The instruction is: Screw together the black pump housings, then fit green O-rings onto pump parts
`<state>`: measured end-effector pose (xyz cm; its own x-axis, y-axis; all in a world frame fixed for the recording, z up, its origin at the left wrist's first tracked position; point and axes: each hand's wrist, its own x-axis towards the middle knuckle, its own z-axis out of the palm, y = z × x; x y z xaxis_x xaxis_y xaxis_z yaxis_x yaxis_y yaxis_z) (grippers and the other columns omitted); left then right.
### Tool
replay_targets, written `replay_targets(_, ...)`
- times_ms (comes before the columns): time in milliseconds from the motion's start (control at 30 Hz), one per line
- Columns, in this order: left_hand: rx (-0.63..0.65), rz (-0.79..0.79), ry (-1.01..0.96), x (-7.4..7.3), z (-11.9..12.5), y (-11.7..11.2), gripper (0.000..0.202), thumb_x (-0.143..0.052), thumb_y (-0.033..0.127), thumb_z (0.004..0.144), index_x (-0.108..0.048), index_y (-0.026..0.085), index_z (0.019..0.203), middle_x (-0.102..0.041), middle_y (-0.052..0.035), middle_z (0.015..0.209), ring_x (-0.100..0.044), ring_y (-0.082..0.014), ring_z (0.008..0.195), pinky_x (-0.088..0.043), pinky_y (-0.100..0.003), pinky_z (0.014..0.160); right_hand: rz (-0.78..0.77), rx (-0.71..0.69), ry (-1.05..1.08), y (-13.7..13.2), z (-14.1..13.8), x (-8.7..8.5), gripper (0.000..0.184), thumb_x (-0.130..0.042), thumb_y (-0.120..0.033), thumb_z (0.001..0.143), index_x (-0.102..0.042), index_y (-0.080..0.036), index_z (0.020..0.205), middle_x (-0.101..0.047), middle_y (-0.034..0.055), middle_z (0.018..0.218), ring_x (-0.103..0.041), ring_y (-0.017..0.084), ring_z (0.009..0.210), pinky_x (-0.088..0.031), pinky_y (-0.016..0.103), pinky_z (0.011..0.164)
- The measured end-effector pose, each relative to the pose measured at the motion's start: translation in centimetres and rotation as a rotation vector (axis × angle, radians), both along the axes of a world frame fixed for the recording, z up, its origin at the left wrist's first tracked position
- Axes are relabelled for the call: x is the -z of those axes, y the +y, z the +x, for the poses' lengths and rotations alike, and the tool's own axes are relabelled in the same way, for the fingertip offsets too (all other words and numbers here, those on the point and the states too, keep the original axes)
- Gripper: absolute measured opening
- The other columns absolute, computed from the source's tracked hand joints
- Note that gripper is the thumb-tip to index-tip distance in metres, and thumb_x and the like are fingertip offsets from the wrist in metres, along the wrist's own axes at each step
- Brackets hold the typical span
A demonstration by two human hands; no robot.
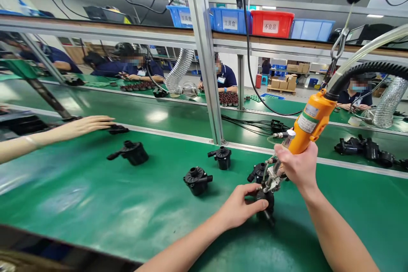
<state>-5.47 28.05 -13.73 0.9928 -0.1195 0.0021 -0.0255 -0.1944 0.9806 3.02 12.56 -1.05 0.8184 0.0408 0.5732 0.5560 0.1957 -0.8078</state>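
Your right forearm [338, 229] and left forearm [191, 240] come up from the bottom edge, nearest the camera, and lead out to two busy hands. Your left hand [240, 206] grips a black housing [266, 210] with thumb and fingers at its top, on the green work surface [143, 221] right in front of you – a hold that would seem to keep it from turning or sliding. Your right hand [301, 168] is wrapped around the orange driver [310, 121], which leans over so that its metal nose [270, 180] comes down at the housing's top, beside your left fingers. Whether the tip is seated there, you cannot tell; the nose and fingers hide it.

Above the driver, a metal hook [339, 44] hangs on a line, probably to take the tool's weight off your wrist. The black corrugated hose [372, 68] arches away to the right, perhaps so that it stays out from between your hands.

Another housing [256, 173] sits just behind the one you hold, partly hidden by the tool. Left of your hands stand a near housing [197, 180], a farther housing [222, 157] and a leftmost housing [134, 153] – well apart, maybe so each can be picked up singly. Beyond them, a co-worker's hand [86, 125] reaches to a dark part [118, 129].
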Motion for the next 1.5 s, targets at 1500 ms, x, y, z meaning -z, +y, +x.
replay_targets(1500, -0.032, 0.109, -0.156, 0.9, -0.5, -0.4, 0.050, -0.077, 0.047, 0.085, -0.063, 0.017, 0.122, -0.072, -0.0047, 0.109, -0.064, -0.0235, 0.098, -0.051, -0.030, 0.085, -0.016, -0.062, 0.032, 0.4, -0.3, 0.2, 0.042, -0.085, -0.040, 0.068, -0.054, -0.019, 0.089, -0.046, -0.0079, 0.057, -0.044, 0.011, 0.045, -0.043, 0.024, 0.042)
